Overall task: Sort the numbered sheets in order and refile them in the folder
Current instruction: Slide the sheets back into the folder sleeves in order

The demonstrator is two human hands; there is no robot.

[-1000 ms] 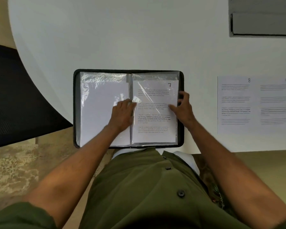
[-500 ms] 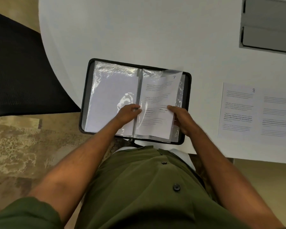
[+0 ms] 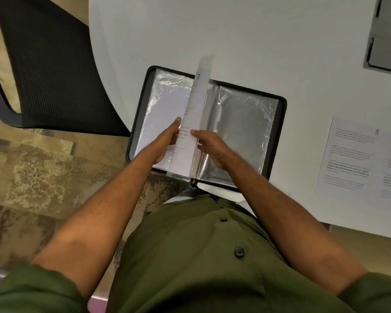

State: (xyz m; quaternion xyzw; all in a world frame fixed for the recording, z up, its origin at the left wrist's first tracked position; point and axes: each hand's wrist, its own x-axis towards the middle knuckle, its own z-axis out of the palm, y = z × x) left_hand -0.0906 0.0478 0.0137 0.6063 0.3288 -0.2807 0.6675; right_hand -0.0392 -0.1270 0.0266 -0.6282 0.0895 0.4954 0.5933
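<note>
Sheet 7 (image 3: 195, 123) in glossy sleeve, upright between left hand (image 3: 167, 141) and right hand (image 3: 209, 146), both pinching it: light, floppy, slippery; best gripped mid-edge.

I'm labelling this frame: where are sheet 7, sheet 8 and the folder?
sheet 7 (image 3: 191, 132), head view, on its printed middle.
sheet 8 (image 3: 357, 154), head view, on its text area.
folder (image 3: 282, 114), head view, on its black right rim.

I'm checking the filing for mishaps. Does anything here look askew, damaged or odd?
Nothing looks damaged. The folder lies skewed, its near edge overhanging the table. The sleeve holding sheet 7 stands mid-turn between both hands, and sheet 8 lies loose to the right.
</note>
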